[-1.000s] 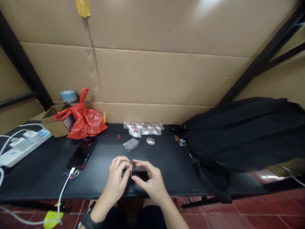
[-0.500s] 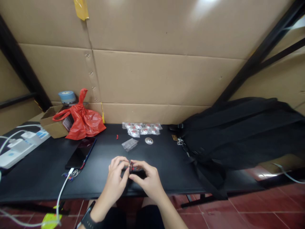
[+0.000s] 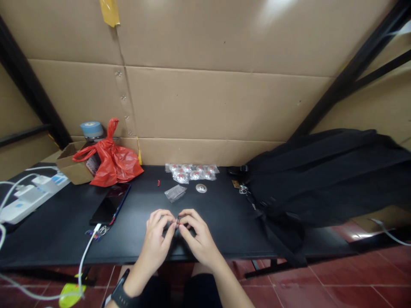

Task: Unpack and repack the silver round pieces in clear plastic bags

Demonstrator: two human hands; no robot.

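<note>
Over the front part of the black table, my left hand point(image 3: 156, 233) pinches a small thin disc point(image 3: 177, 222), seen almost edge-on, between thumb and fingers. From the other side, my right hand point(image 3: 198, 236) closes its thumb and fingertips at the same disc, with a bit of red showing by them. The fingers hide most of the disc. Beyond the hands lie a round silver metal disc point(image 3: 201, 188), clear plastic bags point(image 3: 175, 193) and a small red loop point(image 3: 158, 183). Several silver discs with red parts, in clear packets point(image 3: 196, 174), are grouped at the back.
A phone point(image 3: 111, 204) with a white cable lies to the left, near a red plastic bag point(image 3: 117, 164), a cardboard box point(image 3: 75, 169) and a white power strip point(image 3: 32, 199). The black backpack point(image 3: 327, 179) covers the table's right side. A cardboard wall point(image 3: 205, 107) rises behind.
The disc has turned more edge-on, and my right thumb has risen closer to its fingertips. Both hands stay in nearly the same place. Things on the table have not moved.
</note>
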